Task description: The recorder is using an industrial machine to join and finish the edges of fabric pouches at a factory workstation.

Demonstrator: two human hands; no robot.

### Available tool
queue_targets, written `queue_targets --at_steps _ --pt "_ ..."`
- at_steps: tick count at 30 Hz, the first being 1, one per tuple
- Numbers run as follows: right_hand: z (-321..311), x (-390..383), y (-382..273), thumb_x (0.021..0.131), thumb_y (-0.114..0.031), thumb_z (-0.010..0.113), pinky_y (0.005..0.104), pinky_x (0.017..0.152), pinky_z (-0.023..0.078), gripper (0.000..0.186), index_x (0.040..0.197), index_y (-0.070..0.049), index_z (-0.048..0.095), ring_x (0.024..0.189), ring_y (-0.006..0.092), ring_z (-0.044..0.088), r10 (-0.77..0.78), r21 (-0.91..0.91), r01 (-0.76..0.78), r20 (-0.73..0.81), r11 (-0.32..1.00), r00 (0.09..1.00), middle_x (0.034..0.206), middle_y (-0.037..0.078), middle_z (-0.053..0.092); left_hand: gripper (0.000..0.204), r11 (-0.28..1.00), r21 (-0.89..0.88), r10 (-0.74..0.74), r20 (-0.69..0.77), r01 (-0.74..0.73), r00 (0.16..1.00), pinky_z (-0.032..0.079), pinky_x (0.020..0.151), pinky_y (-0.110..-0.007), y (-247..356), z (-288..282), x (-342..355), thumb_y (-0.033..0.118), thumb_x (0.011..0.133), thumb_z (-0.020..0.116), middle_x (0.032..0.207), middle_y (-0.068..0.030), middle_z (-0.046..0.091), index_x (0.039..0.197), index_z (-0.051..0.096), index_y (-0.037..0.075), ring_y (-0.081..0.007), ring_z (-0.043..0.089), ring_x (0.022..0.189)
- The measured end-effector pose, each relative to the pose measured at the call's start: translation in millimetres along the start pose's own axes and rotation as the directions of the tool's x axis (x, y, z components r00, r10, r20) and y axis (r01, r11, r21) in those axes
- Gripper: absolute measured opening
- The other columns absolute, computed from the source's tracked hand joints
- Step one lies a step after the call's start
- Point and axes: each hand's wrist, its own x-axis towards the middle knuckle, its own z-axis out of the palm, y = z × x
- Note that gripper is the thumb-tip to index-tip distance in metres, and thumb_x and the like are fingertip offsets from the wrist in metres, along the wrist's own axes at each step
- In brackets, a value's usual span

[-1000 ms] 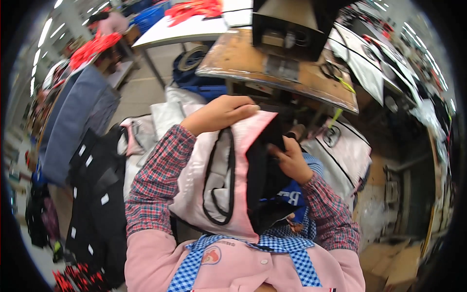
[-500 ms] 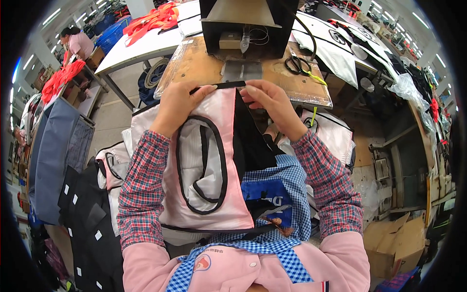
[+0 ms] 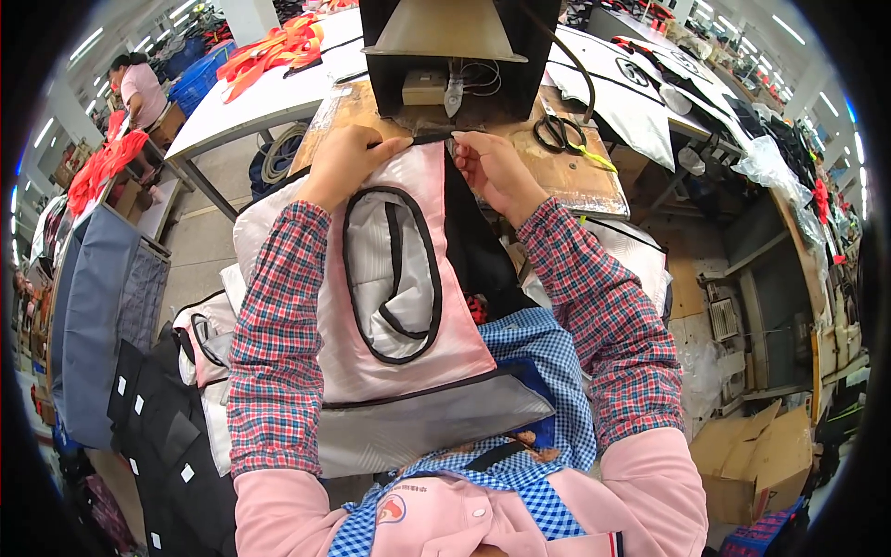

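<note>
A pale pink and white fabric piece point(image 3: 390, 371) hangs in front of me, its large oval opening edged with black binding point(image 3: 347, 269). My left hand point(image 3: 355, 165) is closed on its top edge, thumb pressed on the black edging strip point(image 3: 432, 137). The strip's other end is pinched between the thumb and fingers of my right hand point(image 3: 497, 169). Between the two hands the strip runs nearly straight, right before the dark machine housing point(image 3: 376, 65). Black fabric point(image 3: 473, 232) hangs below my right hand. A grey mesh panel point(image 3: 436, 422) spreads along the lower edge of the pink piece.
Black-handled scissors point(image 3: 560, 135) lie on the worn wooden tabletop point(image 3: 580, 181) to the right. White tables flank the housing, with orange straps point(image 3: 278, 46) on the left one. Black cut pieces point(image 3: 167, 436) hang at lower left. A cardboard box point(image 3: 752, 455) stands at lower right. Another person works far left.
Both hands have moved forward with the edging strip, closer to the machine housing. The pink piece has followed them, and the grey mesh panel below it now shows spread out.
</note>
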Motion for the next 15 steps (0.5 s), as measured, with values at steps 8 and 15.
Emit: queue_targets --at_steps 8,15 --pt "-2.1 23.0 4.3 0.09 -0.009 0.057 0.0216 0.066 0.046 0.007 0.084 -0.005 0.058 0.066 0.0099 0.053 0.015 0.253 -0.006 -0.034 0.967 0.999 0.074 -0.001 0.058 0.053 0.998 -0.04 0.04 -0.057 -0.042 0.998 0.046 0.057 -0.041 -9.8 11.4 17.7 0.051 0.085 0.063 0.056 -0.0169 0.06 0.076 0.071 -0.001 -0.0298 0.061 0.055" --pt "-0.2 25.5 -0.1 0.089 -0.01 0.057 0.0207 0.064 0.042 0.009 0.08 -0.007 0.059 0.065 0.0088 0.051 -0.047 0.248 0.061 -0.063 0.967 0.997 0.072 -0.002 0.056 0.056 0.998 -0.056 -0.027 -0.048 0.024 0.998 0.048 0.059 -0.041 -9.5 17.9 23.7 0.055 0.085 0.062 0.058 -0.0163 0.061 0.079 0.072 0.0 -0.031 0.062 0.058"
